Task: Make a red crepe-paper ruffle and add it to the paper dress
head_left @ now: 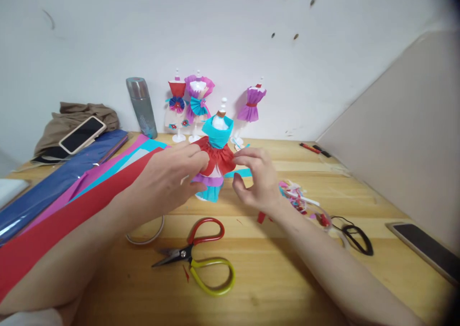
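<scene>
A small white dress-form mannequin [223, 106] stands before me in a paper dress with a turquoise top [218, 133], a gathered red overskirt [220, 159] and purple and turquoise layers below. My left hand [178, 170] has its curled fingers at the left edge of the red overskirt and seems to pinch it; some fingertips are hidden. On the other side, the fingertips of my right hand [259, 177] touch the overskirt's right edge, thumb held apart. Scissors [185, 254] with one red and one yellow handle lie open in front.
Three dressed mannequins, one in purple [251, 105], stand along the wall beside a steel flask [142, 106]. Coloured paper strips [86, 211] and a blue plastic packet [53, 185] lie left. Paper scraps [296, 196], a black cord [357, 240] and a phone [424, 247] are right.
</scene>
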Demonstrator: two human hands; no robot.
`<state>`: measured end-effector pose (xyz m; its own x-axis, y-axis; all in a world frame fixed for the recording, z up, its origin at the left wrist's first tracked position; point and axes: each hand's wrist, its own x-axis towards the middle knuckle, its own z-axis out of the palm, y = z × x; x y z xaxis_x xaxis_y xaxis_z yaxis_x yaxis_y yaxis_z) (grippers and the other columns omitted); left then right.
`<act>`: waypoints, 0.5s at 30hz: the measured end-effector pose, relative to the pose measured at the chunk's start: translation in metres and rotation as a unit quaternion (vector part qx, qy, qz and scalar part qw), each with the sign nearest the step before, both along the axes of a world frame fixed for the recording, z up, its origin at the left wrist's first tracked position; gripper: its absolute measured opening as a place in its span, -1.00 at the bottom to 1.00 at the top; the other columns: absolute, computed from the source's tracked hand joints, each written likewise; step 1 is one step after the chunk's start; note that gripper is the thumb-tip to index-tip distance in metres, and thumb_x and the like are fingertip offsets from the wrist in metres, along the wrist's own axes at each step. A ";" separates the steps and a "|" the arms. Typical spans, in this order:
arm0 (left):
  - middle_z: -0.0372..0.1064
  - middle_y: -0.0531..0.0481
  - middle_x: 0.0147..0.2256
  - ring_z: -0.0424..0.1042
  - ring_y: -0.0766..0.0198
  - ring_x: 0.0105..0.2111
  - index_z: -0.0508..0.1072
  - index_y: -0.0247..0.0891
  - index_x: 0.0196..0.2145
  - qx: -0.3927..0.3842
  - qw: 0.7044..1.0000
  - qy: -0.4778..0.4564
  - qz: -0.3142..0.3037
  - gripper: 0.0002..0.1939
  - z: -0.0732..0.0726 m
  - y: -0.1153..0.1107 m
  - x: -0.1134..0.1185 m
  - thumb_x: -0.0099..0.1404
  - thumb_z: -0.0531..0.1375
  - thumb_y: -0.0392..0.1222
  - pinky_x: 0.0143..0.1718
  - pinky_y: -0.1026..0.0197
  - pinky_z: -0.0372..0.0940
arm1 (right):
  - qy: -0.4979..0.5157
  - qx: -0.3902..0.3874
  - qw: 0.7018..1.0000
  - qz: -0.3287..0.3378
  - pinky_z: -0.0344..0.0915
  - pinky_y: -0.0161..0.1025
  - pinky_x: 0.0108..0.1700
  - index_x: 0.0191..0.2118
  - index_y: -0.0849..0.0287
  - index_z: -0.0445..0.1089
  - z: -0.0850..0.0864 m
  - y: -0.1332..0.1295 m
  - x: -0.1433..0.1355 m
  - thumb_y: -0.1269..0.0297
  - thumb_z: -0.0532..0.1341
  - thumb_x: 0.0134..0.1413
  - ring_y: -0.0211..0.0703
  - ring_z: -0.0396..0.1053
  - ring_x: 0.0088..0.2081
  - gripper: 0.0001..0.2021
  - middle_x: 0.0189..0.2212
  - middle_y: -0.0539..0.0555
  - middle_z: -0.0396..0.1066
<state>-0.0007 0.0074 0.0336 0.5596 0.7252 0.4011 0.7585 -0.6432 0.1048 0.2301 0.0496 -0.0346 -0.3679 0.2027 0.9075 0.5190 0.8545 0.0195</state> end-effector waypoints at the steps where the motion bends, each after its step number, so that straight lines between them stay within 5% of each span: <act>1: 0.36 -0.02 -0.37 0.28 0.21 -0.34 0.33 -0.21 -0.41 0.009 1.000 0.000 0.008 -0.87 -0.002 0.000 0.002 0.32 0.16 -0.25 -0.36 0.16 0.07 | -0.012 0.007 1.000 -0.012 0.42 0.02 -0.18 -0.01 0.06 0.34 -0.006 0.002 -0.001 0.55 0.16 0.02 0.05 0.45 -0.15 -0.59 -0.17 0.16 0.46; 5: 0.32 0.00 -0.45 0.25 0.22 -0.40 0.27 -0.19 -0.49 0.043 0.998 -0.034 0.018 -0.75 -0.006 0.001 0.007 0.38 0.09 -0.23 -0.42 0.14 0.02 | -0.008 0.024 0.998 -0.054 0.38 -0.05 -0.22 -0.05 0.05 0.37 -0.010 0.004 -0.007 0.56 0.17 0.11 0.00 0.43 -0.21 -0.67 -0.18 0.16 0.47; 15: 0.35 0.03 -0.46 0.29 0.26 -0.42 0.31 -0.20 -0.47 0.037 0.998 -0.034 -0.035 -0.77 -0.007 0.000 0.011 0.37 0.07 -0.32 -0.40 0.19 0.12 | 0.035 -0.042 0.998 0.013 0.44 -0.08 -0.20 -0.13 0.08 0.43 0.006 -0.019 -0.010 0.49 0.21 0.17 -0.04 0.47 -0.22 -0.80 -0.25 0.13 0.49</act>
<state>0.0100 0.0076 0.0263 0.5776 0.6527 0.4904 0.7044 -0.7020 0.1046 0.2199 0.0304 -0.0289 -0.3101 0.2702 0.9115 0.4936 0.8652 -0.0885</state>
